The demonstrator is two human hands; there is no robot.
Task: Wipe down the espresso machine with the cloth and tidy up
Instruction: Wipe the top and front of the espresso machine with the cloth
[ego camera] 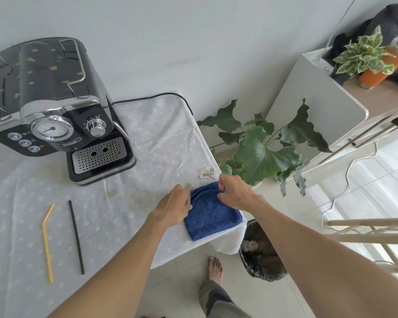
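Observation:
A black and chrome espresso machine [55,111] stands at the back left of the table, its drip tray facing me. A folded blue cloth [210,216] lies near the table's right front corner. My left hand [174,206] rests on the cloth's left edge, fingers curled against it. At the cloth's far edge my right hand [236,191] pinches a fold between thumb and fingers. A small paper label with a barcode [207,173] lies just beyond the cloth.
A yellow bent straw [47,244] and a black straw [76,237] lie at the table's left front. The white eyelet tablecloth [147,145] shows brownish stains. A lined waste bin [260,251] and a leafy plant [262,148] stand on the floor to the right.

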